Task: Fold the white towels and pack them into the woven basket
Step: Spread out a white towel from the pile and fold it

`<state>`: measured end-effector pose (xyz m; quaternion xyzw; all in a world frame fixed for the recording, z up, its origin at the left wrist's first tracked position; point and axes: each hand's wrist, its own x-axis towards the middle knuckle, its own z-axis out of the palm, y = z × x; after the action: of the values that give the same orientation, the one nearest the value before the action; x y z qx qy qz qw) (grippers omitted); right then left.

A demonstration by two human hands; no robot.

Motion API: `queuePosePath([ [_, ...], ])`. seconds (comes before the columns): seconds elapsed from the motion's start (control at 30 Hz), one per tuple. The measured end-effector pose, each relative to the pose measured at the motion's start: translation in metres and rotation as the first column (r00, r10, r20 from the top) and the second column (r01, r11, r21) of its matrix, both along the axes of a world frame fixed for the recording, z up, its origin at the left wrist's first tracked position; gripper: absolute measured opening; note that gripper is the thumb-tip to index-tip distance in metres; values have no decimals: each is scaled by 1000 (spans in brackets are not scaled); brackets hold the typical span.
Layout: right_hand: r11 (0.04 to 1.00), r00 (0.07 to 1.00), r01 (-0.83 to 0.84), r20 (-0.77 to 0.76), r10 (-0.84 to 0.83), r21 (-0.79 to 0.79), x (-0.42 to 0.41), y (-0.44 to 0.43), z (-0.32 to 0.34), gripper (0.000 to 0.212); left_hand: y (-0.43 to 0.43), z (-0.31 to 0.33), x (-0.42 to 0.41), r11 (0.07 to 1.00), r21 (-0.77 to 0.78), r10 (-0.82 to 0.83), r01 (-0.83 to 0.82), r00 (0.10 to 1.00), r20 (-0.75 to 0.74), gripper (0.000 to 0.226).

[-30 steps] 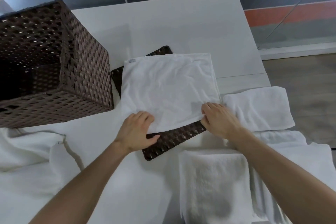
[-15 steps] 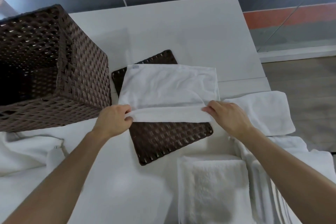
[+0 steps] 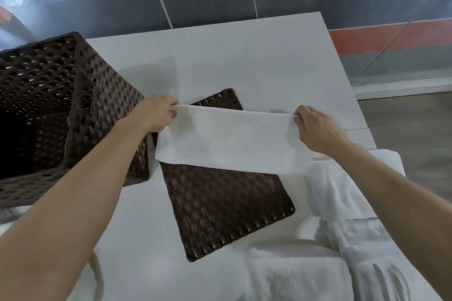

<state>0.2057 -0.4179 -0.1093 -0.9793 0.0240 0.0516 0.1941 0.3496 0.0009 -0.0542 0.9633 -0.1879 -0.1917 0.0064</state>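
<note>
A white towel [image 3: 232, 140], folded in half, lies across the far part of a flat dark woven lid [image 3: 225, 208] on the white table. My left hand [image 3: 156, 115] pinches the towel's far left corner, and my right hand [image 3: 310, 127] pinches its far right corner. The dark woven basket [image 3: 102, 110] stands at the left, open on top, its inside dark. Folded white towels [image 3: 296, 276] lie at the near right, and another white towel [image 3: 342, 186] lies under my right forearm.
The white table [image 3: 244, 61] runs back to a far edge, with a dark wall and glass behind it. Loose white cloth [image 3: 96, 273] lies at the near left. Wooden floor [image 3: 415, 129] shows beyond the table's right edge.
Both hands took the towel's near edge and carried it away from me over the far edge, folding the towel in half. The near part of the woven lid is now uncovered.
</note>
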Motion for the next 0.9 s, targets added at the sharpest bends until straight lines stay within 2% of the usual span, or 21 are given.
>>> queuePosePath([
  [0.13, 998, 999, 39, -24, -40, -39, 26, -4, -19, 18, -9, -22, 24, 997, 70, 18, -16, 1000, -19, 15],
  [0.27, 992, 993, 92, -73, -98, -85, 42, -1, -35, 22, -8, -54, 33, 978, 207, 24, -12, 998, -57, 20],
  [0.33, 991, 993, 108, -36, -111, -80, 46, 5, -40, 24, -16, -60, 33, 985, 175, 18, -11, 999, -36, 32],
  [0.4, 998, 997, 57, -52, -59, -41, 49, 15, -41, 42, -28, -62, 34, 998, 68, 15, -13, 999, -35, 45],
  [0.47, 999, 983, -30, -182, 32, 15, 55, 27, -37, 72, -38, -63, 34, 999, -26, 21, -25, 991, -134, 52],
  [0.53, 997, 946, -83, -315, 79, 0, 64, 38, -32, 86, -43, -64, 36, 999, -7, 29, -31, 975, -218, 56],
  [0.6, 989, 908, -128, -409, 84, -79, 78, 46, -33, 78, -45, -67, 37, 998, 60, 20, -6, 973, -229, 52],
  [0.7, 981, 854, -141, -518, 52, -134, 91, 50, -33, 64, -47, -69, 36, 993, 102, -43, 62, 983, -178, 31],
  [0.77, 986, 846, -138, -528, 69, -93, 91, 48, -27, 49, -45, -67, 34, 997, 62, -31, 41, 987, -157, 21],
  [0.83, 993, 858, -113, -507, 85, -23, 84, 44, -19, 33, -40, -63, 29, 1000, 16, -3, 6, 986, -164, 21],
  [0.9, 994, 870, -109, -486, 84, -22, 77, 40, -13, 27, -31, -59, 27, 1000, 20, -20, 24, 986, -168, 23],
])
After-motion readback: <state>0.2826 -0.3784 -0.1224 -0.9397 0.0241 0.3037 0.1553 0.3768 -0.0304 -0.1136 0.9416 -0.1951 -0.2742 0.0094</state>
